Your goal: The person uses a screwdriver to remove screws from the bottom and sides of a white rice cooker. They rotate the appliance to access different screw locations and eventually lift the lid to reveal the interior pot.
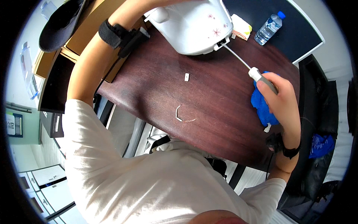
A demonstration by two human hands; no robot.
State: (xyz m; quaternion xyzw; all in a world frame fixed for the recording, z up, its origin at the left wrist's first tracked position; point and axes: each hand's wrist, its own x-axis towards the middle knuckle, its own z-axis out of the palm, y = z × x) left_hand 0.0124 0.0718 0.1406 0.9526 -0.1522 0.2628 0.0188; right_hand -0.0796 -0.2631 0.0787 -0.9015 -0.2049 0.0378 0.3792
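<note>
A screwdriver is gripped by the right hand, its tip set into the white appliance for leverage; the left hand's grip cannot be told.

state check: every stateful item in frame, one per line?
white appliance: tilted on the desk, steadied by the left arm
screwdriver: tip in the appliance's base edge
right hand: closed on the screwdriver handle
left hand: hidden behind the appliance
water bottle: capped, lying down
blue cloth: crumpled under the right hand
</note>
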